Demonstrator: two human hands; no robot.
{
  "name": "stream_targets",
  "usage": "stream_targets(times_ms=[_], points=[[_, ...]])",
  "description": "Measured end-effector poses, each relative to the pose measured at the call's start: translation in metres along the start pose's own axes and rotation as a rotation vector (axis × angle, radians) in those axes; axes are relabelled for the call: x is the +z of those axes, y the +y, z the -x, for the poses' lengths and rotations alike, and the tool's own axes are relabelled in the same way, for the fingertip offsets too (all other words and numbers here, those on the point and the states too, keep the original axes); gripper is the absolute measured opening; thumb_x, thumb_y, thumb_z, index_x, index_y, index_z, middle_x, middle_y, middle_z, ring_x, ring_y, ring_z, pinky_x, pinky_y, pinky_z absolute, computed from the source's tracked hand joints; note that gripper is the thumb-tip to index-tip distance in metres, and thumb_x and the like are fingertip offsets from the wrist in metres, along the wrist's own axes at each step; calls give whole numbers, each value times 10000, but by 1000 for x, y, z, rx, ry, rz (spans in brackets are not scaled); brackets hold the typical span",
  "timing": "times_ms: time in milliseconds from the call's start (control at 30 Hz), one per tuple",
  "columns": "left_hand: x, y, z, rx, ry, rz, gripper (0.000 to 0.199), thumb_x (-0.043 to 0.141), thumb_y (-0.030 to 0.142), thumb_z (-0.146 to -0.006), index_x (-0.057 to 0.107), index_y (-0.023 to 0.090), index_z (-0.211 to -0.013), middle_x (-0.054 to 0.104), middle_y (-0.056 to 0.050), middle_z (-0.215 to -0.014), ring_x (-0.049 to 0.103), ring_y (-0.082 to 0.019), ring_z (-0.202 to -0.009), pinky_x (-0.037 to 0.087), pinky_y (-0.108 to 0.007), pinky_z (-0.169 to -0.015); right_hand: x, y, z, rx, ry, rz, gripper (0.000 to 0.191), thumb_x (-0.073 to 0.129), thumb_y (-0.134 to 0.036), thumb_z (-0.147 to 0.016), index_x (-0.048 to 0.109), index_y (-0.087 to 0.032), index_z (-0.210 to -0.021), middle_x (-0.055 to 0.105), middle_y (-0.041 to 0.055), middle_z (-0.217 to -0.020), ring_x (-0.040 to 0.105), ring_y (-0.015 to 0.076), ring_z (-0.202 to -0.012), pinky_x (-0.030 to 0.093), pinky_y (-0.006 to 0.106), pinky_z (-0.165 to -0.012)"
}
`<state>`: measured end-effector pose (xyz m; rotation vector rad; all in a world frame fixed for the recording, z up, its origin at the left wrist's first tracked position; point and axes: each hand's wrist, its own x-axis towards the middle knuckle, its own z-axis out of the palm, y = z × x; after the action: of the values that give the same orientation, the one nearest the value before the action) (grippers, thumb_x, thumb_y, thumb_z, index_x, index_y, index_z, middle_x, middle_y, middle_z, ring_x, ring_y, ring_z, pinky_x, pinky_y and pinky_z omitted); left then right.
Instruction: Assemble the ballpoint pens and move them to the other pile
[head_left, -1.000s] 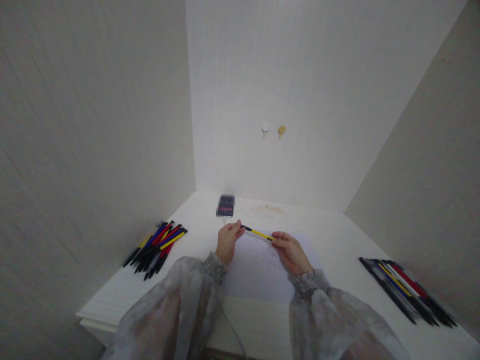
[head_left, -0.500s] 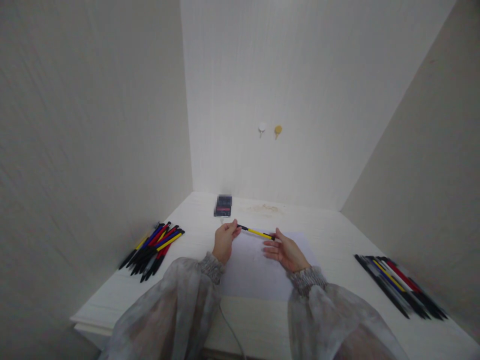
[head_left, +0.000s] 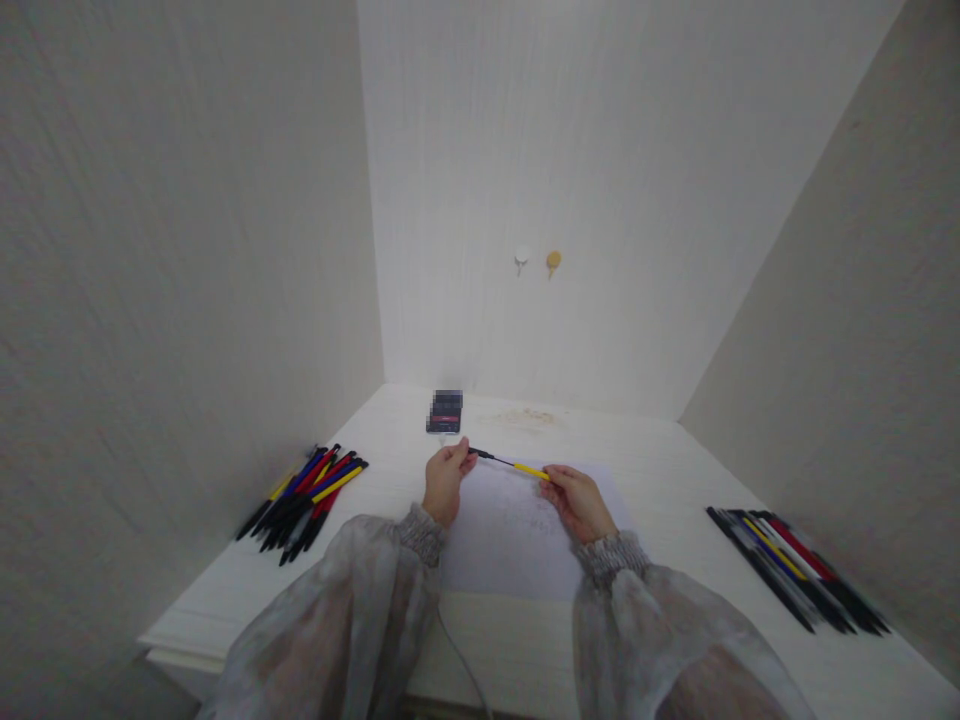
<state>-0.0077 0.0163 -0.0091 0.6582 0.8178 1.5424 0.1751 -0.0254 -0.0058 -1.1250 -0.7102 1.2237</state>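
A yellow-and-black pen is partly pulled apart between my hands, above a sheet of white paper [head_left: 502, 560]. My left hand [head_left: 444, 482] pinches its black front section [head_left: 481, 453]. The yellow barrel [head_left: 529, 470] is gripped by my right hand [head_left: 577, 500], its far end hidden by the fingers. A thin dark refill [head_left: 505, 461] bridges the gap between the two sections. Faint marks show on the paper beside my right fingers.
On the left lies a heaped pile of pens [head_left: 307, 500] in several colours. A flatter row of pens [head_left: 799, 570] is on the right. A phone [head_left: 445, 411] with a cable stands near the back wall, which carries two small hooks [head_left: 553, 260].
My right hand has closed round the yellow barrel, where its fingers were spread before. The barrel has come away from the black section, exposing the thin refill.
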Motion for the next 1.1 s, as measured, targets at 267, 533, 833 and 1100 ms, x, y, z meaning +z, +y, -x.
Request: stream_targets(times_ms=[267, 533, 833, 1100], points=[[-8, 2, -11, 50, 91, 14, 265, 680, 306, -571, 519, 102, -626, 550, 16, -550, 547, -66, -521, 457, -214, -593, -29, -7, -20, -210, 270, 277, 56, 490, -197, -577, 535, -203, -612, 564, -3, -502, 446, 110, -395, 342, 231, -369], [-8, 3, -10, 38, 68, 12, 272, 694, 299, -556, 518, 100, -614, 553, 10, -544, 557, -75, -532, 459, -208, -582, -34, -11, -21, -379, 317, 549, 76, 540, -217, -540, 564, -192, -608, 541, -16, -512, 474, 136, -505, 338, 241, -491], [-8, 0, -11, 24, 59, -13, 308, 690, 355, -539, 514, 109, -595, 551, 10, -552, 552, -80, -544, 456, -228, -603, -19, -21, -6, -579, 221, 821, 142, 510, -254, -604, 577, -193, -713, 517, -24, -558, 462, 136, -539, 344, 247, -550], [-9, -2, -10, 24, 29, -30, 304, 687, 357, -544, 516, 110, -593, 535, 15, -548, 540, -71, -536, 458, -228, -610, -30, -23, -11, -478, 293, 908, 43, 486, -212, -617, 522, -189, -622, 549, -6, -528, 501, 143, -530, 342, 251, -540]])
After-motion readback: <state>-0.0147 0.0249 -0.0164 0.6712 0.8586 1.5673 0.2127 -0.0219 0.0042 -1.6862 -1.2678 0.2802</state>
